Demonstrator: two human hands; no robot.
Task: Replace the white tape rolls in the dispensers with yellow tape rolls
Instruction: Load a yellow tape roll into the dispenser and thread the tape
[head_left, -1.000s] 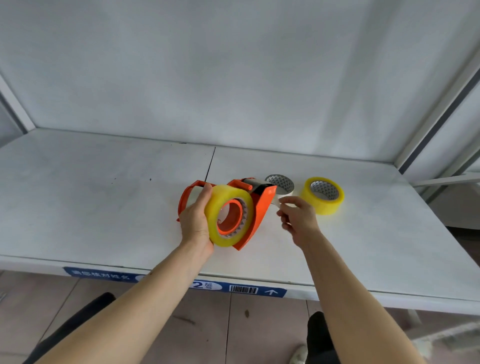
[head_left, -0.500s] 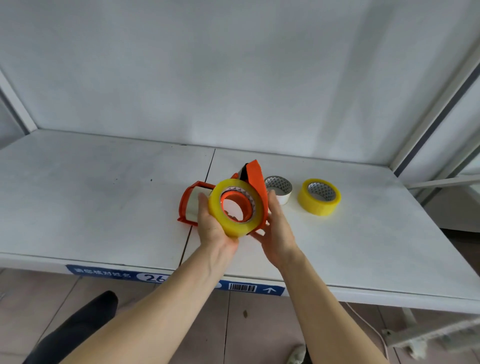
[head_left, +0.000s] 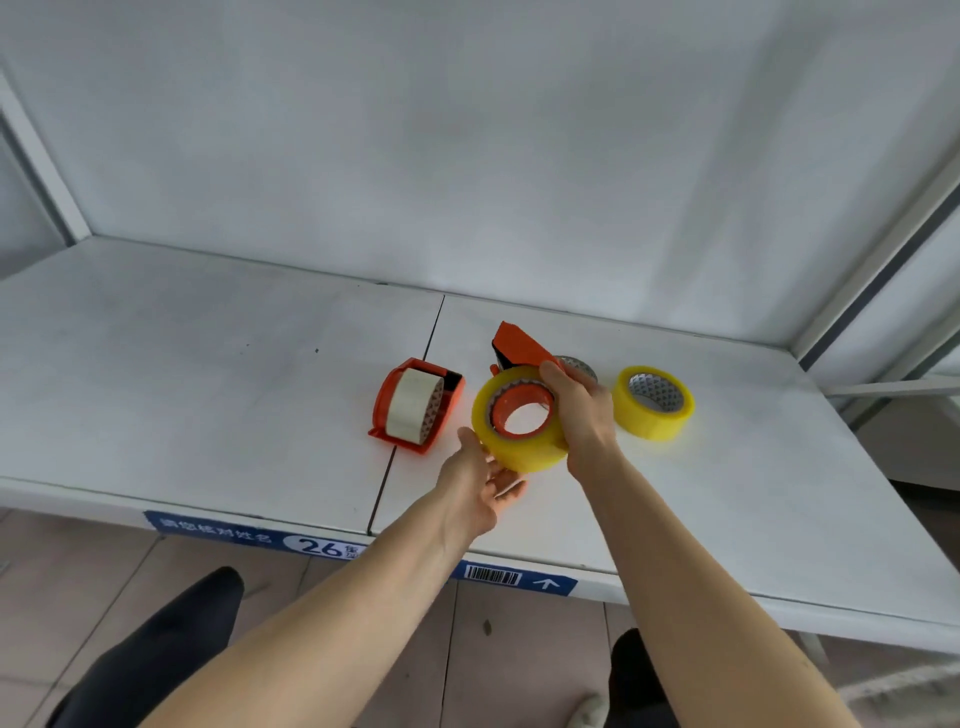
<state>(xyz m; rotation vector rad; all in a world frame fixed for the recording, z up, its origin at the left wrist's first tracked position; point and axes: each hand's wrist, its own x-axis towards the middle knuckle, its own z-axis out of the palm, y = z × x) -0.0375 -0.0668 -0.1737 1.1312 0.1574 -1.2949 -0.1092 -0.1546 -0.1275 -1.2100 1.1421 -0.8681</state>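
My right hand (head_left: 579, 415) grips an orange tape dispenser (head_left: 514, 345) with a yellow tape roll (head_left: 506, 447) seated on its orange hub, held just above the shelf. Under the roll's lower left edge is my left hand (head_left: 480, 486), fingers spread and touching it. A second orange dispenser (head_left: 387, 402) lies on the shelf to the left and holds a white tape roll (head_left: 413, 402). Another yellow roll (head_left: 657, 421) lies flat to the right. A loose white roll (head_left: 576, 364) peeks out behind my right hand, mostly hidden.
Everything rests on a white shelf board (head_left: 208, 364) with a seam down its middle and a blue label strip (head_left: 322, 545) on the front edge. A grey back wall and metal uprights (head_left: 872, 260) close the shelf behind and at the right.
The dispenser with the yellow roll has passed to my right hand and tilted. My left hand has loosened and dropped below the roll, uncovering the second dispenser with its white roll.
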